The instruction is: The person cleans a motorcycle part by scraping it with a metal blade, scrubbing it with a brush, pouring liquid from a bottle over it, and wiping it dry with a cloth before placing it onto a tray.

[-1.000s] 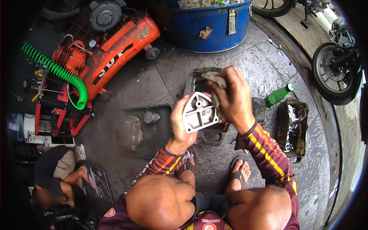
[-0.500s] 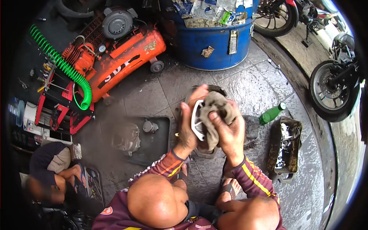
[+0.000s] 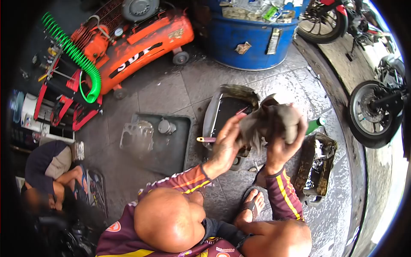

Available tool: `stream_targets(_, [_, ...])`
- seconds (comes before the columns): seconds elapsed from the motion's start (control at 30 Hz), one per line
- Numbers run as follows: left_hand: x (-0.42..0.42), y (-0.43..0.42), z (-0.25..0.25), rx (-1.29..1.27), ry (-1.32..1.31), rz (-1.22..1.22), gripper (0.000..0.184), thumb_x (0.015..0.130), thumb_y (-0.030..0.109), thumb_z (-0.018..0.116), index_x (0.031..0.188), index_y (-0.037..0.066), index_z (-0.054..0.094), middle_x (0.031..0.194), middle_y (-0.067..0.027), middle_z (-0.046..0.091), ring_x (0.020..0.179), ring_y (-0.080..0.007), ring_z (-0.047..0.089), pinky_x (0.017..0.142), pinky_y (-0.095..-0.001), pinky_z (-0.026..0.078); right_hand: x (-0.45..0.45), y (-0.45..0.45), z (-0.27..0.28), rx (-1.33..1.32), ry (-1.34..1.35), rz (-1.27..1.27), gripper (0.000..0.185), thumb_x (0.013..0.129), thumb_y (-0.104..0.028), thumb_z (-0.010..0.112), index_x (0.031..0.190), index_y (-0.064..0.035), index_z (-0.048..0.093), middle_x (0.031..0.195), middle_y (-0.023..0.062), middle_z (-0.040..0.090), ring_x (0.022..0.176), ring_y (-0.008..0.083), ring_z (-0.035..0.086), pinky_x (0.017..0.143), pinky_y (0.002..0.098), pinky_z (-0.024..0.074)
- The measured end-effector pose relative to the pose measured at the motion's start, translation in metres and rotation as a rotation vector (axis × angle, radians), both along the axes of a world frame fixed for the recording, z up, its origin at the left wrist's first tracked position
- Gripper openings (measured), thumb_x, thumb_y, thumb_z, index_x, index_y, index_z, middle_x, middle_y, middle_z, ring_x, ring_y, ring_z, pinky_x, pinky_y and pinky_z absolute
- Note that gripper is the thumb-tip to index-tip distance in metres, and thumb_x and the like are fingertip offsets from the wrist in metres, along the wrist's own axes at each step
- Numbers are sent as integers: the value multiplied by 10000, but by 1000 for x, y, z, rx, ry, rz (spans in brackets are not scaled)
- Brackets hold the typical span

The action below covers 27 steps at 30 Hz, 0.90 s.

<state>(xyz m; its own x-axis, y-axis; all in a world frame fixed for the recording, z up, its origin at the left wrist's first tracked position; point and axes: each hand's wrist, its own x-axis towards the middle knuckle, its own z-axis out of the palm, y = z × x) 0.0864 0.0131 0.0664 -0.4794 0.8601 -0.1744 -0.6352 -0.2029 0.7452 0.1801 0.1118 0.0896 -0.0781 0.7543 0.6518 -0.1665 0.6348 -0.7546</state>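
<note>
My right hand (image 3: 287, 144) is closed around a grey-brown rag (image 3: 259, 124), raised above the floor to the right of centre. A dark edge shows at the top of the bundle; the white-rimmed metal part seen before is mostly hidden, if it is still there. My left hand (image 3: 224, 147) has its fingers at the rag's left end and seems to pinch it. Beneath the hands is an oblong dark pan (image 3: 209, 113) with dark contents. A brush handle (image 3: 206, 139) juts out over its left side.
A black tray (image 3: 187, 145) to the left holds a metal cylinder (image 3: 167, 127) and a thin plate-like part (image 3: 139, 136). On the right stand a grimy box (image 3: 306, 171) of metal parts and a green bottle (image 3: 314, 125). Beyond are a blue drum (image 3: 252, 47), an orange compressor (image 3: 145, 51) and a seated person (image 3: 47, 165).
Both hands have shifted right with the rag, uncovering the pan below. My left hand has come away from the white-rimmed part to the rag's edge. The camera view has also shifted.
</note>
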Motion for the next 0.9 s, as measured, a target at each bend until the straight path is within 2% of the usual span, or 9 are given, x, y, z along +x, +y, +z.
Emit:
stream_targets(0.03, [-7,-5,11,-5,44,-32,547,1060,438,370,1512,136,310,1466,-94,436,1317,-199,453,1114,-413,362,-5,0,4,185,-70,-14,519,760,89,652,1260,-10,554,1266,178,593,1222,351,567,1071,472,411])
stream_targets(0.1, [-4,-4,41,320,-123,-78,664,1036,558,305,1557,157,213,1504,-103,403,1358,-236,420,1148,-421,312,-10,-13,6,265,-290,190,519,747,59,653,1253,-44,606,1373,176,542,1358,428,435,1114,548,338])
stream_targets(0.2, [-39,-6,51,319,-103,-15,789,993,666,209,1507,74,301,1504,-193,390,1336,-332,452,1117,-478,380,-18,-53,3,229,-467,561,537,833,-77,673,1361,-100,581,1528,138,410,1467,427,237,1170,566,226])
stream_targets(0.33, [-55,-15,47,353,-222,-10,710,1025,592,242,1472,55,366,1489,-179,420,1270,-297,515,1084,-445,425,-16,-39,26,34,-300,746,177,929,-78,610,1068,8,680,1139,168,703,1279,356,550,1066,456,440])
stream_targets(0.43, [-52,-10,50,344,-282,-20,705,1027,578,270,1508,65,325,1545,-148,363,1364,-314,431,1127,-463,369,-18,-34,0,5,-50,414,404,902,-214,688,1227,3,584,1368,227,549,1318,397,480,1081,471,399])
stream_targets(0.47, [-50,-9,49,360,-311,-25,712,1027,578,271,1514,60,312,1553,-146,351,1391,-309,395,1142,-455,345,-11,-29,-2,69,-244,226,666,868,-346,725,1379,-15,457,1494,257,382,1373,412,373,1122,489,322])
stream_targets(0.6, [-17,-2,33,325,-70,-114,742,1034,562,251,1532,12,247,1566,-154,323,1444,-275,316,1200,-401,220,-28,-28,-3,32,-362,345,1075,800,-439,746,1538,40,128,1598,299,81,1473,461,154,1176,511,206])
stream_targets(0.77, [-9,-8,28,245,625,-154,772,986,432,535,1519,-48,250,1545,-194,348,1443,-255,316,1195,-383,201,-21,-18,-9,-205,-160,286,378,1015,-131,476,1364,6,525,1247,185,641,1138,279,634,964,347,482])
stream_targets(0.9, [-10,-2,24,183,190,-171,631,1006,349,505,1494,-9,327,1526,-145,397,1402,-254,388,1168,-391,295,-17,-3,-7,-153,-282,106,295,1023,-94,489,1285,-4,592,1044,153,718,908,211,712,789,311,546])
